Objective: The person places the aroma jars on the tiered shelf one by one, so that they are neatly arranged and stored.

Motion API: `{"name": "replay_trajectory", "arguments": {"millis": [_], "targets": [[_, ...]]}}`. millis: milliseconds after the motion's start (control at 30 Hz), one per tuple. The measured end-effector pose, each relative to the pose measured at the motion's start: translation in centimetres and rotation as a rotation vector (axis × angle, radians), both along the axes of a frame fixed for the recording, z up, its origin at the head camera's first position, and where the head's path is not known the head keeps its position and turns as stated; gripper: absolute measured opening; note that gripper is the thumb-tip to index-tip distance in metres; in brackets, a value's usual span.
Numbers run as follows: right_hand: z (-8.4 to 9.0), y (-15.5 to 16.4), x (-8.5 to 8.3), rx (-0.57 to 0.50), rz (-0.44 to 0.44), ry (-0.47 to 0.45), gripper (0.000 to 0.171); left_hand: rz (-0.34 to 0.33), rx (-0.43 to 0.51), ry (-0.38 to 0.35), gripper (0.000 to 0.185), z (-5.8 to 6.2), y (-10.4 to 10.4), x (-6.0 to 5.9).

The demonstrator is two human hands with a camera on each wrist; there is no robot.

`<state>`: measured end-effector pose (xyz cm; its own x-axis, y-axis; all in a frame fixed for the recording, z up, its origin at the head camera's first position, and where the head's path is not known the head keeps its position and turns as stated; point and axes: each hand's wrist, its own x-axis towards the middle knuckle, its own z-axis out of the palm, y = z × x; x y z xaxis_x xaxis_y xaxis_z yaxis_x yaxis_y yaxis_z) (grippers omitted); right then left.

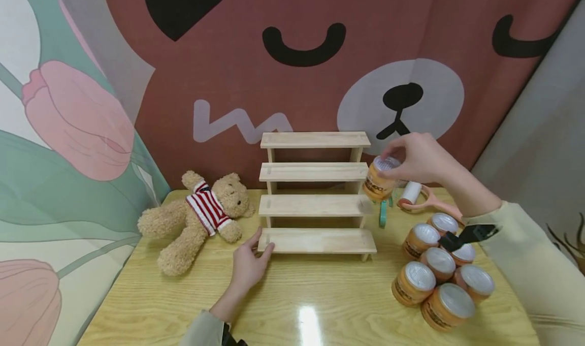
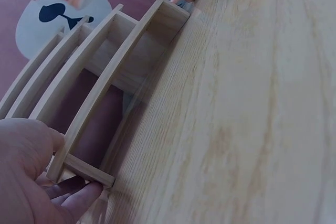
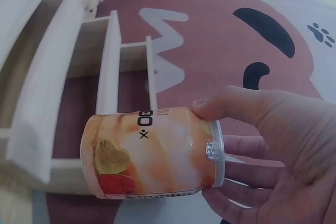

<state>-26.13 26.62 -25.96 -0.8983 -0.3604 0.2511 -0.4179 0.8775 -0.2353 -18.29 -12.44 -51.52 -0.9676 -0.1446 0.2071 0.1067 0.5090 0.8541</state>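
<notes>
My right hand (image 1: 422, 158) holds an orange can (image 1: 377, 184) by its silver top end, level with the upper steps at the right side of a wooden tiered shelf (image 1: 315, 240). The right wrist view shows thumb and fingers round the rim of this can (image 3: 152, 153), its printed side facing the camera. Down at the shelf's lower left corner, my left hand (image 1: 249, 267) grips the end of the bottom step. In the left wrist view its thumb lies over the board and its fingers (image 2: 86, 198) reach beneath. All the steps are bare.
Several more orange cans (image 1: 418, 280) stand grouped at the table's right. Behind them lie pink-handled scissors (image 1: 431, 199), a white roll (image 1: 411, 192) and a teal item (image 1: 383, 215). A teddy bear (image 1: 210, 209) in a striped shirt lies left of the shelf. A printed curtain hangs behind.
</notes>
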Motion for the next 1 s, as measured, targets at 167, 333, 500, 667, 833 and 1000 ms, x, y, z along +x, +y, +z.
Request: {"name": "replay_trajectory", "arguments": {"millis": [167, 333, 500, 667, 833, 1000], "targets": [[1.2, -2.1, -1.7, -0.04, -0.013, 0.014, 0.029, 0.003, -0.007, 0.016, 0.06, -0.1, 0.0, -0.2], [1.7, -4.2, -3.3, -0.107, -0.007, 0.01, 0.03, 0.005, -0.003, 0.023, 0.058, -0.3, -0.1, 0.0], [2.2, -6.5, -4.8, -0.182, 0.009, 0.001, 0.028, -0.005, -0.008, 0.013, 0.059, -0.5, -0.2, 0.1], [3.0, -8.9, -6.5, -0.214, -0.013, 0.001, 0.029, -0.027, -0.01, 0.001, 0.06, -0.4, -0.3, 0.0], [3.5, -11.5, -8.3, -0.245, -0.001, -0.019, 0.031, -0.017, -0.005, -0.002, 0.06, -0.3, -0.4, 0.1], [3.6, -13.1, -9.7, -0.287, -0.01, -0.01, 0.032, -0.023, -0.002, 0.005, 0.06, 0.0, -0.3, 0.1]]}}
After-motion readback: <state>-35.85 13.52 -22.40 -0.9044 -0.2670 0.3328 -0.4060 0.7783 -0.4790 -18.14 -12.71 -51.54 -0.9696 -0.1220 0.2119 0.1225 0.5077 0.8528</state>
